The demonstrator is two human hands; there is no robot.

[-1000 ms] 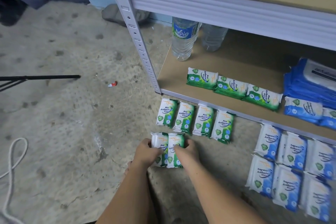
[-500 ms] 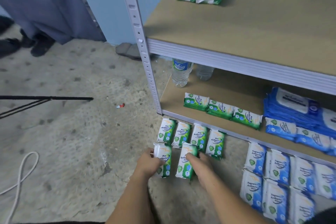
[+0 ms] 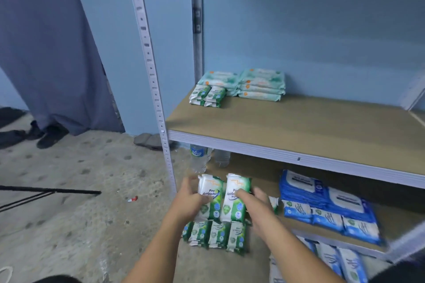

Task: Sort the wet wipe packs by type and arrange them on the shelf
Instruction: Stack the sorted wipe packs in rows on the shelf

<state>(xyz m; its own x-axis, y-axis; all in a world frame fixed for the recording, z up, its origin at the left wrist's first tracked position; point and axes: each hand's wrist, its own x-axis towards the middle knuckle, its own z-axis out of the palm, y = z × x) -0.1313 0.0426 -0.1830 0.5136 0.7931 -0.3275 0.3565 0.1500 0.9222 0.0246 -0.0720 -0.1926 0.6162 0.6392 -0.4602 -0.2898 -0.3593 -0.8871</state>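
My left hand [image 3: 192, 200] grips one green pine wipe pack [image 3: 212, 193] and my right hand [image 3: 256, 201] grips a second green pine wipe pack [image 3: 238, 190], both held upright side by side in front of the lower shelf. Below them a row of several green packs [image 3: 216, 235] lies on the floor. On the upper shelf board [image 3: 299, 126] sit a small stack of green packs [image 3: 207, 96] and pale teal packs [image 3: 259, 85]. Blue packs [image 3: 328, 209] fill the right of the lower shelf, and more blue packs [image 3: 342, 262] lie on the floor.
The shelf's white upright post [image 3: 151, 80] stands left of the boards. Two water bottles [image 3: 198, 158] stand at the lower shelf's back left. A black tripod leg [image 3: 50, 190] crosses the concrete floor at left. Dark shoes [image 3: 49, 136] sit under a hanging cloth.
Both hands have lifted the two green packs off the floor up to lower-shelf height. The view has tilted upward, revealing the upper shelf and its stacks.
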